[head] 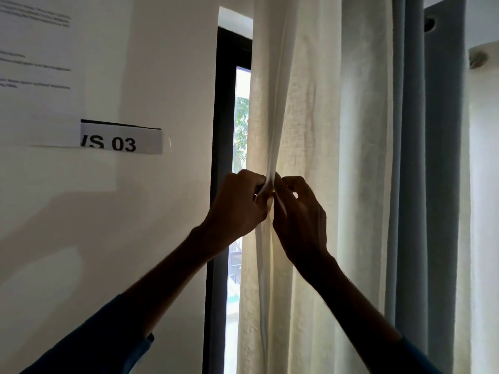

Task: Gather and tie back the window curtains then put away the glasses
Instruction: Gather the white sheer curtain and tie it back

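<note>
Both hands were raised in front of the window, meeting at the leading edge of the cream sheer curtain (310, 130); the left hand (240, 206) had its grip curled shut around that hemmed edge, thumb and fingers pinching the folded fabric, and the right hand (299, 214) pressed against it from the other side, its grip likewise closed on the same fold, so the two hands touched across the cloth; the fabric ran up from the pinch in a tight, slanted pleat and hung down below the hands in a narrow fold; to the right of the sheer curtain hung a heavier blue-grey curtain (434, 171), with a metal eyelet near its top; to the left of the hands a strip of bright glass showed inside the dark window frame (220, 130), with green leaves beyond; on the white wall (162, 238) further left were a printed sheet of paper (37, 63), its text too blurred to read, and a label (121, 141) reading "S 03"; dark blue sleeves (108, 344) covered both forearms at the bottom of the view.
</note>
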`<control>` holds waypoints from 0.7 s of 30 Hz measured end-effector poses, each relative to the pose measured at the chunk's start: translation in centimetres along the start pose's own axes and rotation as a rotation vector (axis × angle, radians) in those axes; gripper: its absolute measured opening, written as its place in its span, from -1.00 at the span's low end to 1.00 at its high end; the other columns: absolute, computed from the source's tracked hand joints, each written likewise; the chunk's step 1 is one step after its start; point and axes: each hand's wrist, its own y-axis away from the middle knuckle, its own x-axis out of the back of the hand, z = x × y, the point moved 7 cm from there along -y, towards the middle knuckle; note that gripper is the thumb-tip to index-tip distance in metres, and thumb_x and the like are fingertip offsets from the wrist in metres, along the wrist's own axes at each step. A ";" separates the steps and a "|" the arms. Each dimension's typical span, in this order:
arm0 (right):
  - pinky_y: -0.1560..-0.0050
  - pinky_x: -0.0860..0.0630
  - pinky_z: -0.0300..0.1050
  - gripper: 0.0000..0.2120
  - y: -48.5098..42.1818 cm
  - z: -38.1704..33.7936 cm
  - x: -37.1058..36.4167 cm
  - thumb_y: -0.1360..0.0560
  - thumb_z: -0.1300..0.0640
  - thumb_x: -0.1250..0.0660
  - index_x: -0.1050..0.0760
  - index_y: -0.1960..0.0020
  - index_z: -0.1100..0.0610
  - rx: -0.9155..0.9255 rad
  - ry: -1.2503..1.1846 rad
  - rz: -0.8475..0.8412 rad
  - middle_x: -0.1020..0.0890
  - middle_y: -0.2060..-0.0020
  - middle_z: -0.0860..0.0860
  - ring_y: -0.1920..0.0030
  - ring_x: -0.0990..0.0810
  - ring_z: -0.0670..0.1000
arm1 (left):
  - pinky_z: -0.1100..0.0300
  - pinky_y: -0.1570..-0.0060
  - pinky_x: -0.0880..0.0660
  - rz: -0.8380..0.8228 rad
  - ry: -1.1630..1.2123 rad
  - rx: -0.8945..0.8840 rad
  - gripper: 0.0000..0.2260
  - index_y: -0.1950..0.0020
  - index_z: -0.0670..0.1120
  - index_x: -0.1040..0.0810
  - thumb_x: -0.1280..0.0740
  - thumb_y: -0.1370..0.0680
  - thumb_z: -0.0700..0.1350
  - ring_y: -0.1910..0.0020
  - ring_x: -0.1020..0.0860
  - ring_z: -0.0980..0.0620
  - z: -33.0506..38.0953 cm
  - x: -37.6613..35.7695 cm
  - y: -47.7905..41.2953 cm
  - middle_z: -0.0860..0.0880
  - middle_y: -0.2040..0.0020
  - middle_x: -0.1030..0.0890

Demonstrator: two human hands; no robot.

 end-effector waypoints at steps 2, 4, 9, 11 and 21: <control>0.30 -0.63 -0.10 -0.37 0.8 -0.3 0.2 -0.37 0.34 -0.57 -0.52 -0.41 0.18 0.033 0.034 -0.006 -0.64 -0.05 0.12 0.13 -0.65 0.09 | 0.54 0.24 -0.47 -0.022 0.020 0.027 -0.87 0.03 -0.14 -0.70 -0.43 -0.54 -0.09 0.27 -0.66 0.13 -0.4 -0.3 0.4 0.00 0.18 -0.72; 0.34 -0.60 -0.12 -0.35 1.7 -0.5 0.3 -0.36 0.32 -0.59 -0.51 -0.41 0.21 0.070 0.047 -0.016 -0.64 -0.04 0.13 0.16 -0.65 0.08 | 0.45 0.23 -0.56 -0.049 0.098 0.096 -0.85 0.03 -0.15 -0.70 -0.38 -0.57 -0.10 0.27 -0.66 0.14 -1.0 -1.0 0.9 -0.02 0.18 -0.72; 0.36 -0.64 -0.11 -0.26 3.2 -0.3 -0.1 -0.35 0.23 -0.61 -0.41 -0.46 0.21 0.088 0.084 -0.173 -0.58 -0.10 0.14 0.13 -0.64 0.08 | 0.07 0.20 -0.67 -0.163 0.499 0.378 -0.75 0.04 -0.22 -0.61 -0.24 -0.66 -0.09 0.12 -0.72 -0.06 -2.5 -2.9 2.1 -0.15 0.11 -0.70; 0.36 -0.65 -0.08 -0.35 3.5 -0.3 -0.2 -0.42 0.22 -0.56 -0.42 -0.45 0.21 0.107 0.089 -0.228 -0.56 -0.15 0.14 0.08 -0.65 0.09 | -0.01 0.17 -0.67 -0.157 0.564 0.451 -0.65 0.02 -0.25 -0.61 -0.20 -0.67 0.00 0.13 -0.72 -0.06 -2.7 -3.2 2.4 -0.18 0.11 -0.70; -0.12 -0.51 -0.31 -0.78 -1.0 2.2 1.8 -0.54 0.22 -0.38 -0.61 -0.18 0.18 0.096 0.029 -0.093 -0.53 -0.23 0.11 -0.24 -0.50 0.00 | 0.15 0.36 -0.58 0.109 -0.102 0.206 -0.62 0.26 -0.19 -0.59 -0.36 -0.54 0.11 0.43 -0.57 0.09 -2.7 -1.2 -1.9 -0.03 0.38 -0.61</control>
